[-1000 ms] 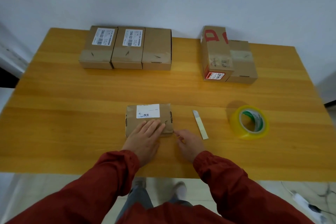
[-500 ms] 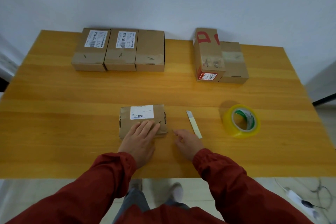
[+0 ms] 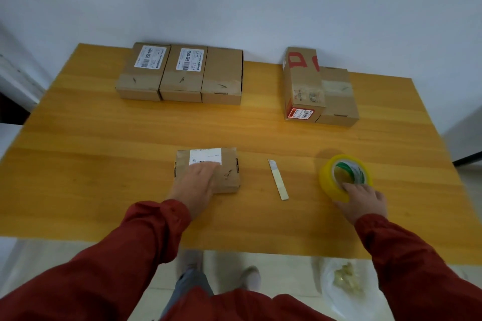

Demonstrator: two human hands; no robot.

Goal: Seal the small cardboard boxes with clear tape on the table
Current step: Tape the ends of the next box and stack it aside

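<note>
Left hand [image 3: 195, 185] flat, fingers straight, on centre box [image 3: 230, 177]; right hand [image 3: 363, 199] touches tape [image 3: 328, 182] rim, grip unclear; label [image 3: 206, 156] illegible.

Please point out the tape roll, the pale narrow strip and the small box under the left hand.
tape roll [image 3: 328, 182]: head view, yellow outer wall, left side.
pale narrow strip [image 3: 278, 180]: head view, middle of its length.
small box [image 3: 230, 175]: head view, bare brown top, right part.

Left hand [image 3: 197, 186] blurred, hides box [image 3: 229, 174] near-left corner; right hand [image 3: 363, 200] grip indistinct.
</note>
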